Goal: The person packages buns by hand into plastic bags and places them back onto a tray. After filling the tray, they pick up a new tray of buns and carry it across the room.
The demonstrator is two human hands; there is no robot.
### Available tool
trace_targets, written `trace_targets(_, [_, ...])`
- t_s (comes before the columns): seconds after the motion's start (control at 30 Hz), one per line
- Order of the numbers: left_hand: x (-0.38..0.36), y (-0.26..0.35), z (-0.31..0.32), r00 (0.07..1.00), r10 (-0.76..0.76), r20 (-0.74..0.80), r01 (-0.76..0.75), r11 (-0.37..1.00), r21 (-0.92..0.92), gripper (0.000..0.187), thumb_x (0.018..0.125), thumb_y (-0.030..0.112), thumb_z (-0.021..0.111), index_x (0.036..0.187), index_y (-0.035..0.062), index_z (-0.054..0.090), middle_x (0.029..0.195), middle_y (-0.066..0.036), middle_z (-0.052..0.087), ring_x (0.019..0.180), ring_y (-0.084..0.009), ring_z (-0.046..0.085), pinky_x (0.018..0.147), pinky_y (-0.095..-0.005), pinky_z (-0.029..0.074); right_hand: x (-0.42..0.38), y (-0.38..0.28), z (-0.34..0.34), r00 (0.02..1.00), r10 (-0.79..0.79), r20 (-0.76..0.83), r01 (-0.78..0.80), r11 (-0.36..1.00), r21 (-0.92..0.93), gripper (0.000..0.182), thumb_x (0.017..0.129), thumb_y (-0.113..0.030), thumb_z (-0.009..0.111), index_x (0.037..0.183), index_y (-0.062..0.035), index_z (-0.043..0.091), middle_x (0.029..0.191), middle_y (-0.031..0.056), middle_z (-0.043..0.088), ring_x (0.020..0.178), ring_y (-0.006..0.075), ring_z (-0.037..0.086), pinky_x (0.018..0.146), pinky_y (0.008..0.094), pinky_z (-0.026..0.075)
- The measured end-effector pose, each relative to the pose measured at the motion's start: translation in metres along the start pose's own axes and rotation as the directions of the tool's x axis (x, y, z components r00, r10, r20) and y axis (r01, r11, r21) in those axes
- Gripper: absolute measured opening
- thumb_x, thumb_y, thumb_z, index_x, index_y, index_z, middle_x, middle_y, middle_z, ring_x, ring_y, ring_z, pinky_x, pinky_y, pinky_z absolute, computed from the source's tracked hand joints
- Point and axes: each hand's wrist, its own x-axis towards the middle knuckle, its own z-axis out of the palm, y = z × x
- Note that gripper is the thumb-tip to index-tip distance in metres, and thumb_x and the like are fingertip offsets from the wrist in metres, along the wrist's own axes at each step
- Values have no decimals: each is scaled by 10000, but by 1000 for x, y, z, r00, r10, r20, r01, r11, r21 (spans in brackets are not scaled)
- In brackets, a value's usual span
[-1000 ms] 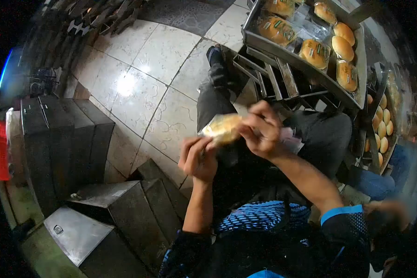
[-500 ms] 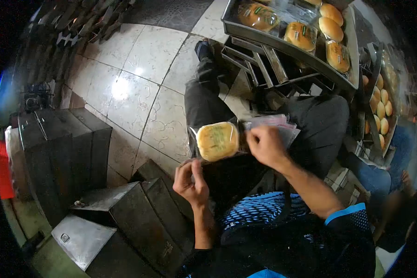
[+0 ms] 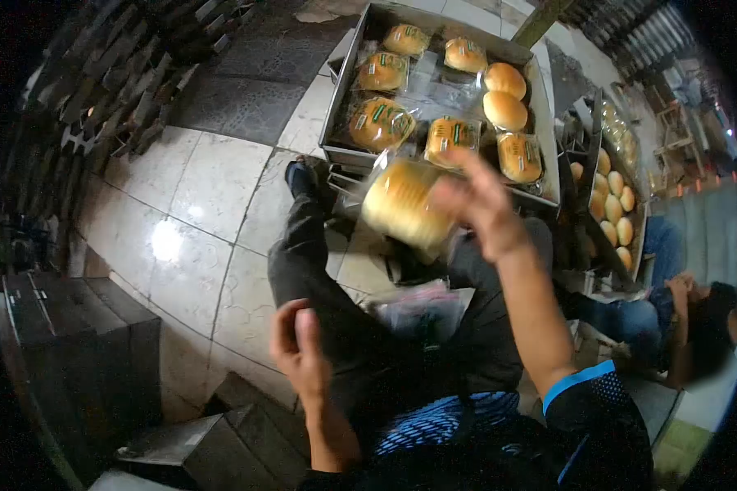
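My right hand (image 3: 485,203), smeared by motion, grips one side of a bagged bread bun (image 3: 407,203). That bun is held up just in front of the near edge of a metal tray (image 3: 442,167). In the tray lie bagged buns (image 3: 382,124) with printed wrappers and two bare buns (image 3: 505,110). Over my thigh at the left, my left hand (image 3: 301,353) is raised with thumb and fingers apart, holding nothing. A stack of clear printed plastic bags (image 3: 426,313) rests on my lap between the two hands.
Dark metal boxes (image 3: 106,344) stand at the left and lower left. On the right, another tray holds several bare buns (image 3: 617,200), with a seated person (image 3: 696,319) beside it. Pale floor tiles (image 3: 180,237) spread out ahead of my leg.
The bagged bun went from my lap up toward the tray in my right hand. My left hand's fingers have spread from a closer pinch. The view has turned right, showing more of the tray.
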Motion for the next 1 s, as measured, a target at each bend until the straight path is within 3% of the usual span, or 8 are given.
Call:
trace_targets(0.1, [-11, -11, 47, 900, 215, 380, -316, 920, 229, 230, 846, 130, 700, 1026, -8, 658, 877, -120, 631, 829, -247, 610, 723, -328, 481, 65, -5, -65, 871, -194, -452, 16, 930, -368, 529, 918, -473, 616, 1240, -58, 551, 1114, 61, 614, 936, 223, 637, 784, 379, 500])
trace_targets(0.23, [-17, -61, 64, 756, 220, 617, -480, 827, 294, 189, 805, 85, 689, 986, 33, 696, 911, -145, 654, 826, -332, 601, 752, -409, 467, 55, -19, -77, 797, -529, -291, -58, 413, -909, 319, 1007, -270, 493, 986, 10, 643, 810, 129, 647, 683, 228, 660, 643, 349, 518])
trace_targets(0.37, [-16, -54, 62, 701, 293, 650, -554, 798, 237, 97, 820, 99, 685, 890, 34, 703, 833, -112, 664, 789, -320, 614, 757, -392, 467, -42, 34, -36, 829, -447, 337, 537, 466, -703, 79, 798, -70, 681, 836, -1, 675, 841, 138, 687, 812, 313, 669, 776, 376, 534])
trace_targets(0.6, [-30, -59, 75, 717, 278, 639, -612, 690, 387, 181, 874, 203, 690, 838, 25, 690, 731, -130, 655, 687, -312, 632, 690, -390, 479, -124, 91, -27, 977, -83, 197, 196, 714, -672, 166, 811, -67, 700, 937, 21, 638, 964, 175, 667, 902, 319, 660, 789, 381, 526])
trace_targets(0.7, [-32, -18, 74, 769, 52, 638, -293, 914, 279, 195, 891, 213, 686, 897, 19, 692, 764, -139, 656, 701, -236, 651, 697, -346, 499, -116, 86, -41, 855, -472, 215, 470, 529, -706, 99, 842, -57, 685, 912, 11, 670, 886, 134, 659, 762, 297, 650, 706, 360, 516])
trace_targets(0.77, [-21, -29, 70, 708, 181, 683, -376, 915, 148, 209, 913, 178, 670, 1017, -3, 669, 850, -115, 669, 788, -151, 648, 718, -295, 505, -122, 45, -42, 835, -549, -43, 374, 623, -687, 84, 832, -46, 711, 901, 0, 694, 812, 106, 665, 695, 219, 643, 647, 303, 503])
trace_targets(0.87, [-15, -46, 65, 779, 88, 620, 96, 962, -257, 154, 938, 109, 641, 1015, -22, 662, 892, -37, 665, 836, -121, 619, 746, -272, 495, -115, 30, -49, 753, -600, -268, 418, 752, -510, 69, 826, -55, 732, 881, -16, 717, 764, 70, 683, 654, 141, 618, 586, 254, 463])
trace_targets(1.0, [-9, -37, 75, 909, -168, 382, 344, 820, -458, 95, 927, 96, 662, 927, 2, 678, 800, 2, 636, 664, -52, 524, 609, -214, 412, -118, 31, -30, 705, -702, -94, 475, 567, -673, 81, 809, -38, 739, 884, -21, 714, 736, 78, 665, 642, 179, 623, 605, 278, 479])
